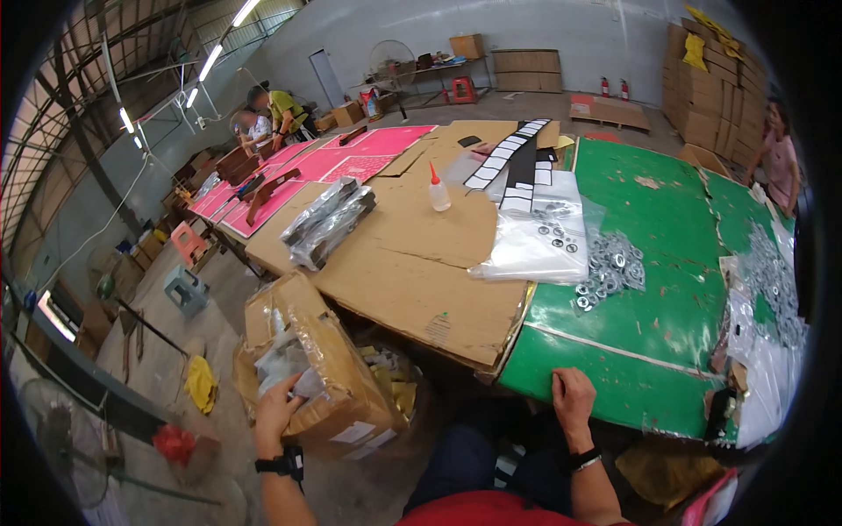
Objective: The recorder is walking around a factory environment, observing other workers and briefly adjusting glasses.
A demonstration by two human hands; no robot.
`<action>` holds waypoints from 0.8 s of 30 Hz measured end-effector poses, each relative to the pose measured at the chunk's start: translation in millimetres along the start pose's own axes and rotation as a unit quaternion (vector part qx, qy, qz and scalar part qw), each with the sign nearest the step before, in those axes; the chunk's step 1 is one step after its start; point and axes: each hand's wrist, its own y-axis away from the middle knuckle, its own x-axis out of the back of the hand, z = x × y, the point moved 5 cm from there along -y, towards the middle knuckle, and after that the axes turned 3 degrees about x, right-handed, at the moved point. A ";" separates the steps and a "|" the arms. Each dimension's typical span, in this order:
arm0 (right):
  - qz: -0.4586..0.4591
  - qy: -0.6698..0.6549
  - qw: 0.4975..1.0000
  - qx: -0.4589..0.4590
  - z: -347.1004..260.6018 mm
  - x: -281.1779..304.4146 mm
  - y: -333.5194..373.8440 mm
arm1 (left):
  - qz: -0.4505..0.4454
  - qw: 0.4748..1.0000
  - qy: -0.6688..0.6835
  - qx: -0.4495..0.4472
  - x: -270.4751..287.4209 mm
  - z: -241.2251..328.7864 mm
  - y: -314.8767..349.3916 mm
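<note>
At the open cardboard box (346,386) on the left, my left hand (277,408) reaches over the near side, its fingers closed on a clear plastic bag (307,382) among the packing inside. What the bag holds I cannot make out. My right hand (574,396) rests loosely curled on the near edge of the green tabletop (631,351), with nothing visible in it. Beyond it lie a bag of metal rings (611,267) and a stack of clear plastic bags (531,250). Black-and-white label strips (509,156) lie across the far end of that stack.
Cardboard (421,280) covers the middle table, bearing a red-tipped squeeze bottle (438,193) and plastic-wrapped bars (329,223). More loose metal parts (772,272) lie at the right. Co-workers stand by the pink table (368,149) and at the far right. A stool (186,289) stands at left.
</note>
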 end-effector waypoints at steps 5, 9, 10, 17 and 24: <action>0.007 0.001 1.000 0.006 -0.9 0.9 -0.5 | -0.001 1.000 0.009 -0.014 1.6 4.4 0.0; 0.008 0.002 1.000 0.009 0.7 -0.1 -0.1 | 0.000 1.000 -0.004 -0.011 0.2 4.5 -1.8; 0.006 0.004 1.000 0.007 0.7 -0.4 0.0 | -0.001 1.000 0.011 0.004 1.0 4.8 -1.3; 0.004 0.011 1.000 0.007 0.7 -0.2 0.0 | 0.005 1.000 0.007 -0.010 -1.6 -3.1 -2.6; 0.005 0.009 1.000 0.008 1.9 -1.2 0.8 | -0.002 1.000 -0.002 0.005 -2.4 -1.8 -2.3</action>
